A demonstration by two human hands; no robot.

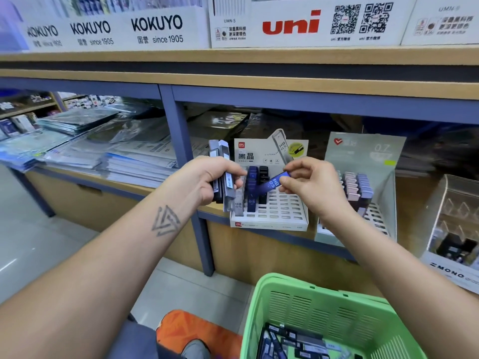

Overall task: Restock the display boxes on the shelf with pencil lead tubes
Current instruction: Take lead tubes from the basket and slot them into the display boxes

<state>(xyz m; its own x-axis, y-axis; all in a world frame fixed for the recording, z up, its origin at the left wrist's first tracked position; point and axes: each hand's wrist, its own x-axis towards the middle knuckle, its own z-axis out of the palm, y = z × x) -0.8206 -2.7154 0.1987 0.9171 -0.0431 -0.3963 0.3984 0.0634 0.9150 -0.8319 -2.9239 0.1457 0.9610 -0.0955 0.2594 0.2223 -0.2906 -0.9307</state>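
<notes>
Head view caught the green basket (334, 314) nearest the person, directly below the white display box (269, 216), with loose pencil lead tubes (293, 343) piled in its bottom. Up from there, both hands hovered just in front of the white display box. The left hand (207, 180) curled tight around a bundle of grey tubes (225, 174), standing upright at the box's left edge. The right hand (308, 185) pinched one blue tube (269, 186) marked HB 0.5 between thumb and fingertips, tilted down to the left over the box's slotted tray. Inside that box, blue and black tubes (255, 182) stood in the left-hand slots, and the slots to their right showed bare. Just right of the white display box sat a grey-green display box (363, 156) labelled 0.7, holding pink and lilac tubes (357, 185). Both boxes rested on the shelf (212, 211). Behind and above the white display box ran the upper shelf with KOKUYO and uni cartons (290, 24).
</notes>
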